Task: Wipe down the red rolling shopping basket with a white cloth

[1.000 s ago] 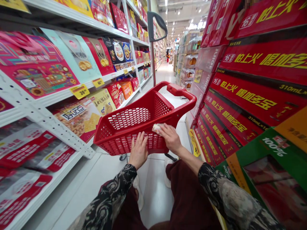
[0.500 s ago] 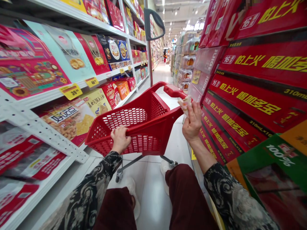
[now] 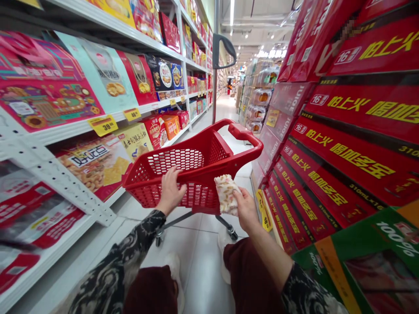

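Observation:
A red plastic shopping basket on wheels (image 3: 196, 163) stands in the aisle right in front of me. My left hand (image 3: 170, 190) is closed over its near rim. My right hand (image 3: 245, 208) holds a folded pale cloth with a pinkish pattern (image 3: 225, 193) against the basket's near right corner. The basket's red handle (image 3: 242, 131) rises at its far side. My knees in dark red trousers show below.
Shelves of boxed snacks with yellow price tags (image 3: 102, 125) line the left. Stacked red drink cartons (image 3: 340, 144) and a green and orange carton (image 3: 369, 257) fill the right. A grey pole with a black handle (image 3: 222, 48) stands beyond the basket. The white-floored aisle (image 3: 225, 104) runs ahead.
My right hand, lifted with the cloth half a second ago, has come down to the basket's near right corner. My left hand has moved from the basket's side wall up onto the rim.

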The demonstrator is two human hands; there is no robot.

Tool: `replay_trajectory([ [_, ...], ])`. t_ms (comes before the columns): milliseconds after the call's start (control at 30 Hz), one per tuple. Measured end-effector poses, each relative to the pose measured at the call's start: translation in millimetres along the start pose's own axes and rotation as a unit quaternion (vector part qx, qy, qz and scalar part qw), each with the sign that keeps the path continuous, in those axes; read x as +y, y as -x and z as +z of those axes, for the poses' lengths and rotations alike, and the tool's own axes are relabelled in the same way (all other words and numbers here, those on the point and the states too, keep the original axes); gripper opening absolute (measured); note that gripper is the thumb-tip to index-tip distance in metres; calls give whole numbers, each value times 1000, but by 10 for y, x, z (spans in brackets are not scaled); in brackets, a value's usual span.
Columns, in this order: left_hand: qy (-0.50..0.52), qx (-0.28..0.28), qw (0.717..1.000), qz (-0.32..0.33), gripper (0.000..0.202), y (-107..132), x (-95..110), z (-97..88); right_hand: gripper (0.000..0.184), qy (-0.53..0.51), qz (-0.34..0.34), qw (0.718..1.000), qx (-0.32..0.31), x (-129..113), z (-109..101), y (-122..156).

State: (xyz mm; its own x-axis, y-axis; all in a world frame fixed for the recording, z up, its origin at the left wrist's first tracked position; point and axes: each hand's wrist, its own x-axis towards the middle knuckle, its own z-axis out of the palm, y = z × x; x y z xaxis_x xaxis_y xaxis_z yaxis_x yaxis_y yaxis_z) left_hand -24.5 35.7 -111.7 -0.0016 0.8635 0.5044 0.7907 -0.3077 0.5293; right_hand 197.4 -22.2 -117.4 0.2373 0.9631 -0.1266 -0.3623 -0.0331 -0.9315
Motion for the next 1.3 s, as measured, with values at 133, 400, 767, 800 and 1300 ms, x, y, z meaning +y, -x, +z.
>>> replay_trajectory([
  [133,405,-129,892,-154,48,465,562,230,31,23,32,995,-86,143,101,109],
  [400,516,6,767,-382,36,661,520,446,48,456,-399,782,-148,341,134,264],
  [767,458,-122,829,-297,47,487,751,334,46,512,-585,627,-52,-126,-225,-517],
  [800,382,-107,883,-251,49,483,702,332,46,517,-589,620,-29,-267,-245,-622],
  [1300,-149,-150,977,10,58,782,389,367,34,626,-582,456,-249,377,-316,-832],
])
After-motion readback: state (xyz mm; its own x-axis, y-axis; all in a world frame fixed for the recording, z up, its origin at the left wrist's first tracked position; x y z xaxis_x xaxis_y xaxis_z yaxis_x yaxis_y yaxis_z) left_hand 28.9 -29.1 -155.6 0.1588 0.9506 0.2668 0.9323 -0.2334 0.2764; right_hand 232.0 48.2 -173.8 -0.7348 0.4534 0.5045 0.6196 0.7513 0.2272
